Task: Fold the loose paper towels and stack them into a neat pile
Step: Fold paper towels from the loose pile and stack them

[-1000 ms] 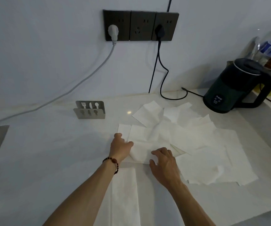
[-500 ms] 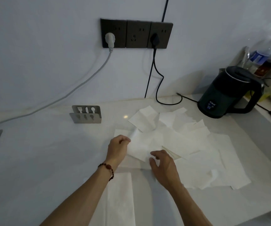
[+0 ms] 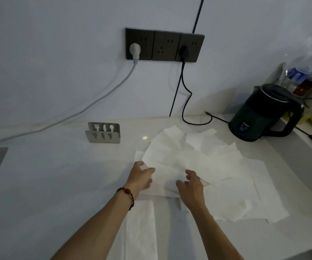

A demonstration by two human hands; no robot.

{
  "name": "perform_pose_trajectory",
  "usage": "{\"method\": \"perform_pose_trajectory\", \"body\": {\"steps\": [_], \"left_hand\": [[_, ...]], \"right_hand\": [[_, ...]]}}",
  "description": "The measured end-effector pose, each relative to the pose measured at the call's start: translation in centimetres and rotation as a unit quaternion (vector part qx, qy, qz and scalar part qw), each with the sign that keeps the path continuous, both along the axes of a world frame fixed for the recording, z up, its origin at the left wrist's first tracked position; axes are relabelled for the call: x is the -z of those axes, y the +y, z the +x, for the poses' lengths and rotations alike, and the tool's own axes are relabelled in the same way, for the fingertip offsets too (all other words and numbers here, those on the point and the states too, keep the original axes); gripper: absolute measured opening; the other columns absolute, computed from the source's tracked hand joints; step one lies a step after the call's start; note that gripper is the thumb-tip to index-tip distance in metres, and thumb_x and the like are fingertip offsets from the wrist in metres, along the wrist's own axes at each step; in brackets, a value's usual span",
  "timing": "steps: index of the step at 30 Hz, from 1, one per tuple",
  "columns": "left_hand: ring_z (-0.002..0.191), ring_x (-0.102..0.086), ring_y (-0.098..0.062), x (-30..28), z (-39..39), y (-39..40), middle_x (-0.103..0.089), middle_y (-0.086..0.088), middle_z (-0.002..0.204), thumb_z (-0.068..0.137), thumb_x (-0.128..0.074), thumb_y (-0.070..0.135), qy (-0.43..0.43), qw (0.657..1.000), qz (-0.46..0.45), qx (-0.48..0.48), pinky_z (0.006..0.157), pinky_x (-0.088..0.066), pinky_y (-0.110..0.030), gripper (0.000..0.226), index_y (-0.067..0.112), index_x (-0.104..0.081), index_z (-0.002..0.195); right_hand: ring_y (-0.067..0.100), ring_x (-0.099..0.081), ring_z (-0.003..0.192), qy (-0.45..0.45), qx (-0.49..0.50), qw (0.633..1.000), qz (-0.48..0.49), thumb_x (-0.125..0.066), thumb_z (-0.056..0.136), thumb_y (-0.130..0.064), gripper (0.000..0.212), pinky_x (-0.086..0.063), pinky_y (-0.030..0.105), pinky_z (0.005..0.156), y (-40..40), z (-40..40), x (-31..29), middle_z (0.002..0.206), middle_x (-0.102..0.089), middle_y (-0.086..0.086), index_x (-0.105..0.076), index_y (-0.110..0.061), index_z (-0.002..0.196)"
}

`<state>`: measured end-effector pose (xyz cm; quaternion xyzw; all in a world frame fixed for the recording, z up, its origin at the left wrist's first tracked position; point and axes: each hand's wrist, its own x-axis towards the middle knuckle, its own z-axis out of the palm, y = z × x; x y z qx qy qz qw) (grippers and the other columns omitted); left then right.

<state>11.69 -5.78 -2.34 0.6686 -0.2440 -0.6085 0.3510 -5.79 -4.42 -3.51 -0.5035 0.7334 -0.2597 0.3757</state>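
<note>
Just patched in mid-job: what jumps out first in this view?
A sprawl of loose paper towels covers the counter's middle and right, with the left hand pinching the edge of one sheet and the right hand hovering, fingers curled, beside it. A folded towel lies near, between the forearms. A dark kettle stands at the back right.

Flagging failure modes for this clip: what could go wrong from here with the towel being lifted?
1. The left hand pinches only one edge of the sheet, which overlaps the loose towels; lifting may drag neighbours along or tear it.
2. The right hand hovers open, so the fold may come out skewed.
3. The folded towel lies under the left forearm and could get nudged.
</note>
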Motion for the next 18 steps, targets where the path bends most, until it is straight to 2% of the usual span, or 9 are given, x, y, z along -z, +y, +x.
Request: {"method": "perform_pose_trajectory", "body": {"steps": [4, 7, 9, 10, 11, 13, 14, 16, 18], "left_hand": [[0.087, -0.068, -0.026, 1.5, -1.5, -0.4, -0.061, -0.006, 0.103, 0.083, -0.065, 0.02, -0.111, 0.994, -0.011, -0.005, 0.083, -0.059, -0.038, 0.074, 0.023, -0.024, 0.144], [0.073, -0.065, -0.022, 2.0, -1.4, -0.5, -0.06, -0.006, 0.097, 0.087, -0.064, 0.017, -0.099, 0.995, 0.012, -0.014, 0.075, -0.059, -0.033, 0.059, 0.013, -0.034, 0.137], [0.066, -0.062, -0.021, 1.7, -1.3, -0.3, -0.063, -0.01, 0.096, 0.088, -0.065, 0.018, -0.092, 0.995, 0.024, -0.016, 0.069, -0.059, -0.032, 0.032, 0.006, -0.048, 0.113], [0.063, -0.062, -0.021, 1.5, -1.1, -0.2, -0.064, -0.012, 0.093, 0.088, -0.065, 0.02, -0.107, 0.994, 0.026, -0.015, 0.064, -0.058, -0.031, 0.027, 0.004, -0.051, 0.104], [0.06, -0.063, -0.021, 1.4, -1.0, 0.0, -0.064, -0.012, 0.089, 0.088, -0.065, 0.025, -0.125, 0.992, 0.028, -0.016, 0.059, -0.056, -0.029, 0.027, 0.003, -0.053, 0.098], [0.058, -0.066, -0.024, 0.8, -0.8, 0.5, -0.066, -0.012, 0.082, 0.089, -0.061, 0.042, -0.123, 0.991, 0.048, -0.019, 0.054, -0.052, -0.028, 0.041, 0.001, -0.059, 0.091], [0.059, -0.068, -0.026, 0.5, -0.8, 0.9, -0.069, -0.013, 0.081, 0.089, -0.057, 0.053, -0.103, 0.992, 0.068, -0.014, 0.053, -0.053, -0.029, 0.053, 0.0, -0.062, 0.091], [0.068, -0.073, -0.029, 0.2, -1.0, 1.6, -0.073, -0.014, 0.084, 0.085, -0.048, 0.071, -0.051, 0.994, 0.099, 0.016, 0.061, -0.058, -0.031, 0.071, 0.003, -0.066, 0.095], [0.08, -0.073, -0.03, 0.6, -1.1, 1.9, -0.074, -0.013, 0.091, 0.083, -0.053, 0.07, 0.046, 0.995, 0.088, -0.012, 0.072, -0.059, -0.036, 0.067, 0.008, -0.067, 0.102]], "right_hand": [[0.022, -0.053, 0.102, -0.066, 0.07, 0.994, 0.044, -0.065, 0.088, -0.015, 0.056, -0.042, 0.031, 0.095, -1.3, -0.4, 0.2, 0.115, -0.058, 0.007, -0.039, -0.01, 0.138], [0.024, -0.058, 0.095, -0.093, 0.092, 0.989, 0.07, -0.067, 0.086, -0.011, 0.052, -0.05, 0.037, 0.092, -2.6, -0.8, 0.7, 0.092, -0.058, 0.0, -0.044, -0.011, 0.132], [0.024, -0.059, 0.082, -0.136, 0.093, 0.982, 0.097, -0.067, 0.084, -0.005, 0.031, -0.053, 0.032, 0.074, -3.1, -0.8, 0.7, 0.089, -0.06, 0.006, -0.057, -0.007, 0.113], [0.023, -0.056, 0.072, -0.17, 0.093, 0.976, 0.103, -0.065, 0.083, -0.001, 0.013, -0.05, 0.029, 0.064, -3.2, -0.7, 0.5, 0.084, -0.058, 0.01, -0.062, -0.004, 0.096], [0.022, -0.051, 0.065, -0.21, 0.096, 0.967, 0.104, -0.061, 0.083, 0.003, 0.007, -0.047, 0.028, 0.06, -3.2, -0.4, 0.3, 0.076, -0.054, 0.012, -0.06, -0.002, 0.079], [0.022, -0.045, 0.059, -0.312, 0.126, 0.936, 0.106, -0.055, 0.083, 0.008, 0.024, -0.043, 0.032, 0.057, -2.8, 0.1, 0.0, 0.065, -0.047, 0.011, -0.052, -0.004, 0.062], [0.021, -0.044, 0.057, -0.367, 0.133, 0.914, 0.106, -0.053, 0.083, 0.009, 0.025, -0.041, 0.033, 0.055, -2.4, 0.4, -0.3, 0.063, -0.047, 0.011, -0.052, -0.004, 0.062], [0.02, -0.045, 0.058, -0.454, 0.11, 0.877, 0.112, -0.051, 0.083, 0.008, 0.015, -0.04, 0.032, 0.054, -1.2, 1.0, -0.8, 0.069, -0.051, 0.012, -0.056, -0.004, 0.074], [0.022, -0.05, 0.062, -0.508, 0.077, 0.849, 0.122, -0.052, 0.084, 0.008, 0.013, -0.046, 0.033, 0.057, 0.4, 1.3, -1.2, 0.08, -0.056, 0.015, -0.058, -0.003, 0.088]]}}
